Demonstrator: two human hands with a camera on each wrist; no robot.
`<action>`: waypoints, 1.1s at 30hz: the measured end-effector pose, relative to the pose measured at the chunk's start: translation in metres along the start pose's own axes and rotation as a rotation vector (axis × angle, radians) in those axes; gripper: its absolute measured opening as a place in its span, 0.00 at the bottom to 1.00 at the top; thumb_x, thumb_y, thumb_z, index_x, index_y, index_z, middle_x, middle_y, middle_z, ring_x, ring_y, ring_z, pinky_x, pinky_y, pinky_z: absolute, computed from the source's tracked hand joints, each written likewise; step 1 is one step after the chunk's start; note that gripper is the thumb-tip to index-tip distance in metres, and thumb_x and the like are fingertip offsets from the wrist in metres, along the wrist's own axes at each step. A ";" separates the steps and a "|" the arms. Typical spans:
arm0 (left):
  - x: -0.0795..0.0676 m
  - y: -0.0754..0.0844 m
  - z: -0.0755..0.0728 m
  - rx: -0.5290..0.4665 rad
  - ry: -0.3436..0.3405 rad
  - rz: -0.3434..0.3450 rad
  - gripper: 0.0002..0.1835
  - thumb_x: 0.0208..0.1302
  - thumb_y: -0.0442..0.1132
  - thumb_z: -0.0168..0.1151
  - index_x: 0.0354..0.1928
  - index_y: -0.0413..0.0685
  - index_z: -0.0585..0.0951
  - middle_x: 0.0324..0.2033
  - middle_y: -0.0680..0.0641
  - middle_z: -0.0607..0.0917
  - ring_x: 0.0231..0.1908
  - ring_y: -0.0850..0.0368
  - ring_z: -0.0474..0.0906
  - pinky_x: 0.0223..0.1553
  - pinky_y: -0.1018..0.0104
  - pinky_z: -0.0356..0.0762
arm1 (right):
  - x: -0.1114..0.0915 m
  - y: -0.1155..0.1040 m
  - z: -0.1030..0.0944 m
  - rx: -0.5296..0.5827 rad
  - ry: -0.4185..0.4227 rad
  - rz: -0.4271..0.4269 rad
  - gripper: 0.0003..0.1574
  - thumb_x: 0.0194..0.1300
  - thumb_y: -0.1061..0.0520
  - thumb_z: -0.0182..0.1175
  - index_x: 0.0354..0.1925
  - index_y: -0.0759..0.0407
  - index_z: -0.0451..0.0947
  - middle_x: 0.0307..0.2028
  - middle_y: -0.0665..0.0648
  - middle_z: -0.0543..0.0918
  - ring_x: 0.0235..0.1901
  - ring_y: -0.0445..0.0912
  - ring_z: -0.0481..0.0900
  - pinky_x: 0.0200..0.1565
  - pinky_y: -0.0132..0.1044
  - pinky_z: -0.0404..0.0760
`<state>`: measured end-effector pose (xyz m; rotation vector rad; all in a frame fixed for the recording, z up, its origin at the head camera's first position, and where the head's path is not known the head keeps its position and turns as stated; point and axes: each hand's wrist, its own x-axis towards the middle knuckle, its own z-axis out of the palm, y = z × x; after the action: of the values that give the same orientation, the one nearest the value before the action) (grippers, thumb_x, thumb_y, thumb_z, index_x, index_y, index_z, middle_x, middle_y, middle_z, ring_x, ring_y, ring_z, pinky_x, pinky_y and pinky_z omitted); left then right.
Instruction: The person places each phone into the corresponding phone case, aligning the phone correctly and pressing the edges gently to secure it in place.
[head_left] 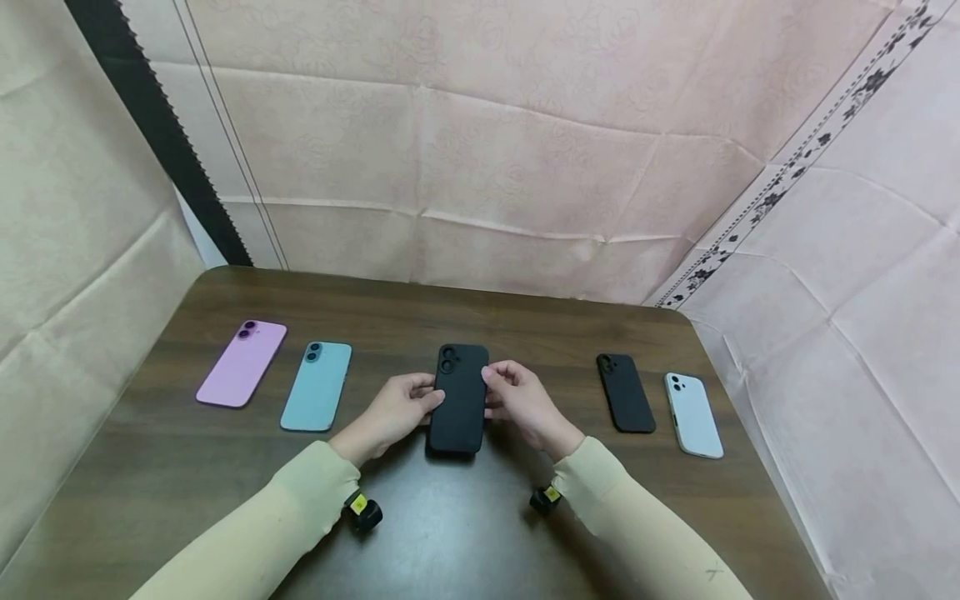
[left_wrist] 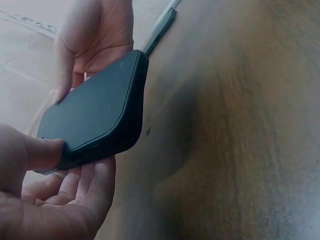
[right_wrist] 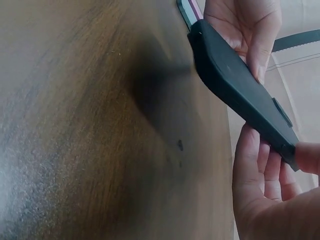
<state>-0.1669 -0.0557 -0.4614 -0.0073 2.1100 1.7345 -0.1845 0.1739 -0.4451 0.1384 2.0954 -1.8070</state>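
Observation:
Both hands hold one black phone [head_left: 459, 408], its back with the camera lenses turned up toward the head view. On its left edge, the left hand [head_left: 397, 410] grips it with the thumb on the back and the fingers underneath. The right hand [head_left: 527, 407] pinches the opposite edge, thumb on top, higher up near the camera end. In the left wrist view the black phone [left_wrist: 95, 107] is tilted and raised over the table, its shadow falling on the wood. From the right wrist view, the same phone [right_wrist: 240, 82] shows its thick dark side edge.
A pink phone [head_left: 242, 364] and a teal phone [head_left: 317, 387] lie on the left of the brown wooden table [head_left: 225, 492]. Over on the right are a second black phone [head_left: 626, 393] and a pale blue phone [head_left: 693, 415]. Pale cloth [head_left: 450, 167] hangs behind the table.

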 end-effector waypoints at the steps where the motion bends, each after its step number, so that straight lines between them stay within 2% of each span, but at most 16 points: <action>1: 0.000 -0.001 0.000 0.002 -0.004 0.001 0.29 0.82 0.40 0.59 0.78 0.34 0.68 0.68 0.33 0.79 0.65 0.42 0.81 0.58 0.51 0.85 | 0.001 0.000 0.000 0.008 0.008 -0.005 0.18 0.83 0.49 0.59 0.57 0.62 0.78 0.44 0.58 0.83 0.40 0.50 0.84 0.47 0.44 0.90; 5: 0.000 -0.002 0.000 0.002 -0.016 0.012 0.29 0.82 0.40 0.59 0.77 0.34 0.68 0.67 0.33 0.80 0.64 0.42 0.81 0.58 0.51 0.85 | 0.004 0.002 0.001 0.028 0.035 -0.018 0.17 0.83 0.49 0.59 0.56 0.62 0.78 0.42 0.57 0.83 0.38 0.48 0.84 0.44 0.44 0.90; 10: 0.001 -0.003 0.001 -0.006 -0.019 -0.006 0.29 0.82 0.40 0.60 0.77 0.35 0.69 0.67 0.35 0.81 0.63 0.44 0.82 0.57 0.53 0.86 | 0.003 0.001 0.002 0.025 0.057 -0.024 0.19 0.83 0.48 0.59 0.58 0.62 0.78 0.42 0.56 0.82 0.37 0.48 0.83 0.44 0.46 0.90; 24: -0.003 -0.001 0.002 0.014 -0.030 -0.006 0.28 0.82 0.38 0.58 0.77 0.34 0.69 0.67 0.35 0.81 0.63 0.44 0.83 0.58 0.50 0.85 | 0.001 -0.002 0.001 0.016 0.038 -0.031 0.16 0.82 0.49 0.60 0.55 0.59 0.79 0.42 0.58 0.81 0.38 0.49 0.84 0.44 0.45 0.90; 33: 0.001 -0.005 0.003 0.016 -0.013 0.012 0.27 0.82 0.38 0.59 0.76 0.34 0.71 0.63 0.37 0.84 0.60 0.46 0.85 0.56 0.52 0.86 | 0.003 0.001 0.000 0.025 0.063 -0.036 0.15 0.81 0.49 0.61 0.53 0.60 0.80 0.40 0.57 0.81 0.37 0.48 0.83 0.41 0.42 0.90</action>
<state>-0.1655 -0.0537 -0.4673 0.0203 2.1187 1.7199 -0.1867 0.1734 -0.4465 0.1679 2.1313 -1.8737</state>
